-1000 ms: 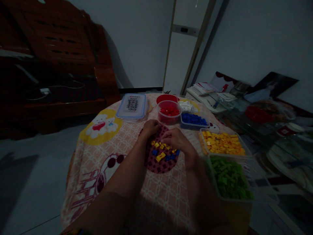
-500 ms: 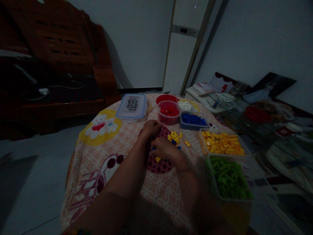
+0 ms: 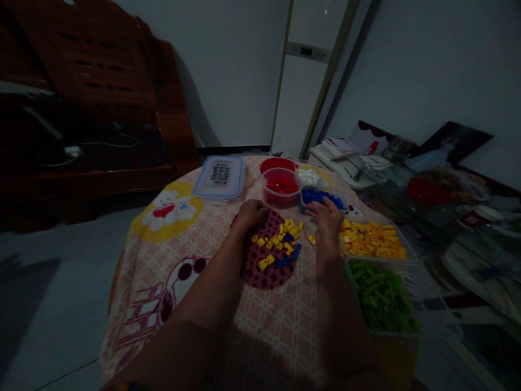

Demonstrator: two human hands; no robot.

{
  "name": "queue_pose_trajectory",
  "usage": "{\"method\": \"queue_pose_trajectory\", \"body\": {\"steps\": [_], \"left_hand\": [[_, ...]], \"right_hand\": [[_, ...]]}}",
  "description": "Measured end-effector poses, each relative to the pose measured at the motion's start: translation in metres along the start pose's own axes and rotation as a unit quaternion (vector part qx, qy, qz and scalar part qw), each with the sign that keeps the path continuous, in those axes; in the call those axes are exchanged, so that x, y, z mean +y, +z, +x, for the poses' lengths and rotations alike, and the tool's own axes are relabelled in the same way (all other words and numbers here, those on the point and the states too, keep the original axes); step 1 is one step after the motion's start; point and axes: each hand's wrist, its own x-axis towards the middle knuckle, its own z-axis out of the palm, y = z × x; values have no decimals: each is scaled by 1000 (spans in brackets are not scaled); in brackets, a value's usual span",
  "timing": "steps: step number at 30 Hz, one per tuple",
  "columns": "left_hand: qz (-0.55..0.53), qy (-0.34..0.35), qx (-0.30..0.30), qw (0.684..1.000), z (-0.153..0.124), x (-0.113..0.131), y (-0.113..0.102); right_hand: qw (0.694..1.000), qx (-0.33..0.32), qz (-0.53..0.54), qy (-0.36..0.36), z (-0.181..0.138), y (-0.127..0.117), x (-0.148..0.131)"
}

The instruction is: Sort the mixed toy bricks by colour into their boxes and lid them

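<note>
My left hand (image 3: pixel 252 213) rests at the far left edge of a dark red patterned circle on the cloth, its fingers curled together; what they hold, if anything, is hidden. My right hand (image 3: pixel 328 218) is at the near edge of the box of blue bricks (image 3: pixel 319 196), fingers spread and nothing visible between them. Between my arms lie loose yellow bricks (image 3: pixel 267 263) and a few blue bricks (image 3: pixel 297 251). One yellow piece (image 3: pixel 311 239) sits apart, just left of my right wrist.
Past my hands stand a round tub of red bricks (image 3: pixel 281 187), white bricks (image 3: pixel 309 177) and a lidded clear box (image 3: pixel 218 178). Boxes of yellow bricks (image 3: pixel 374 239) and green bricks (image 3: pixel 382 296) line the right side. A glass table (image 3: pixel 431 217) holds clutter farther right.
My right hand has moved from the loose bricks in the middle, up and right to the blue bricks' box, and its fingers have spread. My left hand has stayed in place.
</note>
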Motion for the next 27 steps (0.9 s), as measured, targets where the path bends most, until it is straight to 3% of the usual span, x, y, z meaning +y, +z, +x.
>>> {"method": "queue_pose_trajectory", "body": {"steps": [4, 6, 8, 10, 13, 16, 19, 27], "left_hand": [[-10, 0, -2, 1000, 0, 0, 0], [-16, -1, -1, 1000, -1, 0, 0], [-21, -1, 0, 1000, -1, 1, 0], [-24, -4, 1, 1000, -1, 1, 0], [-23, -8, 2, 1000, 0, 1, 0], [-24, -9, 1, 1000, 0, 1, 0], [-31, -5, 3, 999, 0, 1, 0], [-15, -4, 5, 1000, 1, -1, 2]], "right_hand": [[999, 32, -15, -27, 10, -12, -6], [998, -4, -60, 2, 7, -13, -10], [989, -80, -118, 38, 0, -13, -15], [964, -176, -187, 62, -9, -11, -19], [899, -307, -304, 72, -21, -9, -25], [829, -385, -400, 64, -27, -7, -26], [789, -403, -464, 25, -27, -7, -19], [738, -413, -533, -29, -20, -10, -1]]}}
